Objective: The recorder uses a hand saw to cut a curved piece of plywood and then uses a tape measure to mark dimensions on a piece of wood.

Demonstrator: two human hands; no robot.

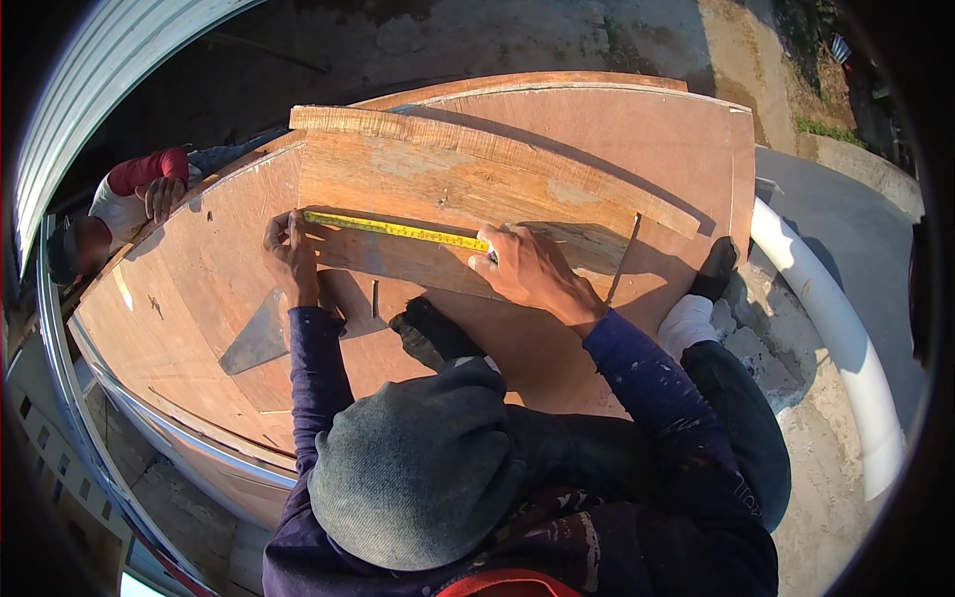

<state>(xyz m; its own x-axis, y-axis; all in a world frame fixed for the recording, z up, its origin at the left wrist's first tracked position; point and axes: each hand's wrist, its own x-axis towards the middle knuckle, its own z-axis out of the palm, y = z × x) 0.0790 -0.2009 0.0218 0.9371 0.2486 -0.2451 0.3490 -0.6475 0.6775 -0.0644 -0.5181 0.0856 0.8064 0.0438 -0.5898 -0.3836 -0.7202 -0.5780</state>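
Observation:
A yellow tape measure point(393, 227) is stretched along a weathered wooden board point(418, 179) that has a curved strip point(507, 149) along its far edge. My left hand point(288, 254) pinches the tape's end at the board's left edge. My right hand point(527, 269) is closed on the tape's case, mostly hidden by the fingers, toward the board's right part. The board lies on a large curved plywood surface point(199, 328). A triangular grey piece point(249, 338) lies below my left hand, partly behind that arm.
Another person point(119, 209) leans on the plywood's left edge. My dark-socked feet point(428, 328) rest on the plywood. A curved white pipe point(836, 338) runs down the right side beside broken concrete point(756, 358). A metal rail point(70, 388) follows the lower left edge.

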